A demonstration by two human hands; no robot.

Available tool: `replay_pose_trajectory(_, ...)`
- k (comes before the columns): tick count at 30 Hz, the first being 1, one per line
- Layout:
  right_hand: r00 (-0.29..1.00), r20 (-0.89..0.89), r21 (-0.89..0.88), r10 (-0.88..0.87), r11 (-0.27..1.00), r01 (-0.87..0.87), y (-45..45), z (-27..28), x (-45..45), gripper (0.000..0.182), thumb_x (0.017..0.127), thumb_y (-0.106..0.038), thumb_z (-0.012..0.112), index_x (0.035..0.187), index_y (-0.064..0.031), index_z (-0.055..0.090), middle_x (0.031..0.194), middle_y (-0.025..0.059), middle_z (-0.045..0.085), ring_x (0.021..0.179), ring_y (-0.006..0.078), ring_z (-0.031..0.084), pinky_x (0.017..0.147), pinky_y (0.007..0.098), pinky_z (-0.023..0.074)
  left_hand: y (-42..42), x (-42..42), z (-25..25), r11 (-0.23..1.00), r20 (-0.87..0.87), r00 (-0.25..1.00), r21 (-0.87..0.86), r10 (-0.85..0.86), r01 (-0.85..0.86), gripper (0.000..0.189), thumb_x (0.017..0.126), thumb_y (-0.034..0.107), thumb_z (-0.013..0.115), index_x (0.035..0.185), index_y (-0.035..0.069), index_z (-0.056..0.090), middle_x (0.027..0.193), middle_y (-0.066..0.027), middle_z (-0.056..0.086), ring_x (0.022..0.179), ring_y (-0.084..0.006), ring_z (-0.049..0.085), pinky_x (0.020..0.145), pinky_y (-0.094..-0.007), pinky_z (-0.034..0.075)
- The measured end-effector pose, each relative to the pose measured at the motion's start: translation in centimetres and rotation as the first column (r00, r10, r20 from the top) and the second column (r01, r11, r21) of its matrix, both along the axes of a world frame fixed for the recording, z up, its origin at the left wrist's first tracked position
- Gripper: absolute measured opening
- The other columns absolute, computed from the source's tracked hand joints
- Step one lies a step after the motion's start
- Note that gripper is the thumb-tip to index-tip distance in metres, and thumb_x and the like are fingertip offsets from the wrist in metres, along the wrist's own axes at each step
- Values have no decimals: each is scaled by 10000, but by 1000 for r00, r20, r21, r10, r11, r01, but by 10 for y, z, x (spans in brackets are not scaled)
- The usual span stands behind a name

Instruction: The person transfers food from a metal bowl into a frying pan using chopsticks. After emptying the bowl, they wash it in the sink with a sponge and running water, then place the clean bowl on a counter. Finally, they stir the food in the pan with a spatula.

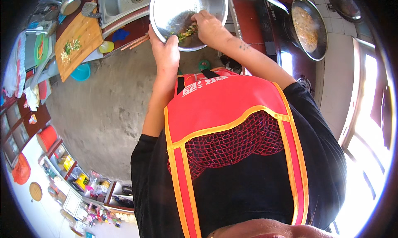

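Note:
A shiny steel bowl [174, 8] is tilted in front of me, its inside showing. My left hand [165, 53] grips its near left rim, thumb over the edge. Wooden chopsticks [136, 42] stick out to the left beside that hand; whether the fingers hold them is hidden. Inside the bowl, chopped green and pale food bits [188, 33] lie low along the near wall. My right hand [212, 28] reaches over the right rim with curled fingers just above the bits. What those fingertips hold, if anything, cannot be seen.
On the right, a frying pan [306, 28] of simmering food sits on the stove, with a metal utensil [272, 1] near it. To the left are a wooden cutting board [82, 39] with chopped bits, a cleaver [90, 10], a steel sink [119, 9] and a blue basin [81, 72].

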State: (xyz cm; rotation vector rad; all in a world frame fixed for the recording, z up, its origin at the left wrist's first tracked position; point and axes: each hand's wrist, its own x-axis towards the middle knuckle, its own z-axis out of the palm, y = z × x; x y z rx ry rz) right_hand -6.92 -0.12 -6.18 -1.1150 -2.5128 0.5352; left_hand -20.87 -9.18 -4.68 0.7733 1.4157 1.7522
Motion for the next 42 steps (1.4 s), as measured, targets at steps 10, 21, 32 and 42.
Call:
replay_pose_trajectory(10,990,-119,-494,74,860,-124,-43,-37,-63,299,889,-276,495,1041,-52,621,1050,186,601,1021,361,557,874,404,454,-13,-39,-38,940,-133,991,-333,27,-70,464,737,69,514,1168,-83,433,1132,-235,488,987,-294,544,870,-336,427)
replay_pose_trajectory(21,965,-194,-910,-176,-335,-243,-41,-119,-85,234,896,-195,548,1049,-23,591,923,57,607,829,125,557,725,272,449,-17,-76,-87,590,342,915,-791,213,158,425,829,160,490,1150,-112,427,1154,-306,460,878,-461,609,487,-511,594)
replay_pose_trajectory(32,770,20,-469,-637,-686,-556,42,-199,-98,204,918,-98,548,1073,31,516,1023,119,534,880,182,508,750,282,457,-13,-116,-202,703,494,848,-672,193,232,435,782,92,474,1196,-26,415,1034,-202,554,816,-342,646,590,-467,606)
replay_pose_trajectory(42,303,269,-890,-914,-356,-284,178,-357,-124,147,944,-101,481,1001,34,488,892,141,512,759,261,541,722,377,534,-10,-128,-272,669,428,835,-737,347,99,491,776,82,481,1258,18,410,1185,-183,498,1011,-356,586,780,-528,566)
